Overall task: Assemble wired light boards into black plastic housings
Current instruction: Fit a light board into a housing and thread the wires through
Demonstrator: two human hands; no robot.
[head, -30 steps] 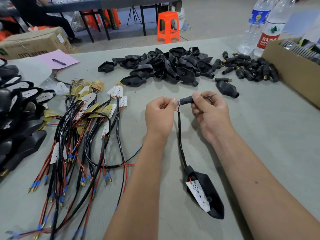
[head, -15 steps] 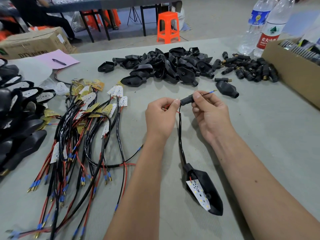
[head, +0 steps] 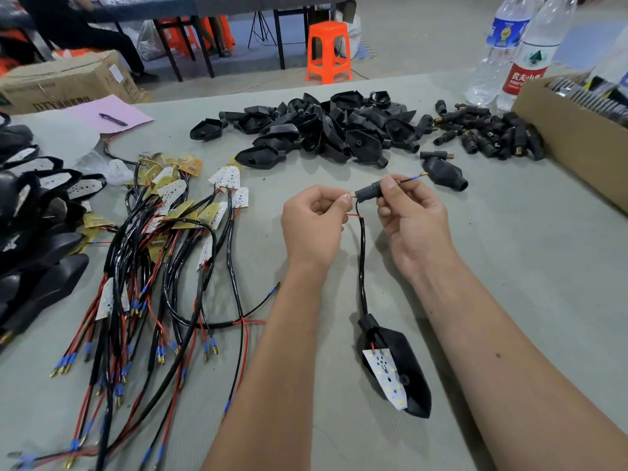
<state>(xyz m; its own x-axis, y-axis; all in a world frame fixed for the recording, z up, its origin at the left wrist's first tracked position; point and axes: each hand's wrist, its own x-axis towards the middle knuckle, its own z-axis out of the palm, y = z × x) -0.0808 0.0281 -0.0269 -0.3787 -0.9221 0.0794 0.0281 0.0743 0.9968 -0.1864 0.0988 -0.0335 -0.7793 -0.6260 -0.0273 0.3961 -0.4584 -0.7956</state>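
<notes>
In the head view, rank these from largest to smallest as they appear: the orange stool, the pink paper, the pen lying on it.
1. Pink paper and orange stool: look alike in area, and the stool stands farther away, so unranked.
2. Pen, clearly smallest.

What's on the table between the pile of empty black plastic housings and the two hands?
In the head view, mostly bare grey table separates the housing pile from the left hand and right hand; one loose black connector lies just beyond the right hand.

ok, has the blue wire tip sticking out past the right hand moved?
Yes, slightly: the blue wire tip has swung up and away, toward the loose black housing, which stayed put.
</notes>
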